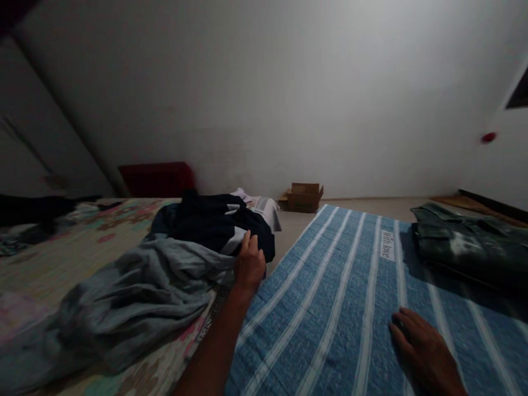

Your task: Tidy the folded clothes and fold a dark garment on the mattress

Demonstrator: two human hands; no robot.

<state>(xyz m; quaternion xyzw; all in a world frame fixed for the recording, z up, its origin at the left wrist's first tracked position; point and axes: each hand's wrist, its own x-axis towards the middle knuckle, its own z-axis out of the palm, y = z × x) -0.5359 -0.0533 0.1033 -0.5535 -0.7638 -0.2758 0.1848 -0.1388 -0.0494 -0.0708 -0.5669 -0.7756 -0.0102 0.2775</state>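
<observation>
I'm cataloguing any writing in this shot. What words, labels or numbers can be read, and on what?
"With love": white label on the blue striped towel.
Print on the white garment in the clothes pile: too blurred to read.
Cardboard box: no readable marking.

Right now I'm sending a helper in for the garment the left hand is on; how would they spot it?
Start at the floral mat left of the blue striped towel. A heap of clothes lies along its right edge, where the left hand touches the dark navy garment on the far side. It is far darker than the pale grey-blue cloth crumpled in front.
</observation>
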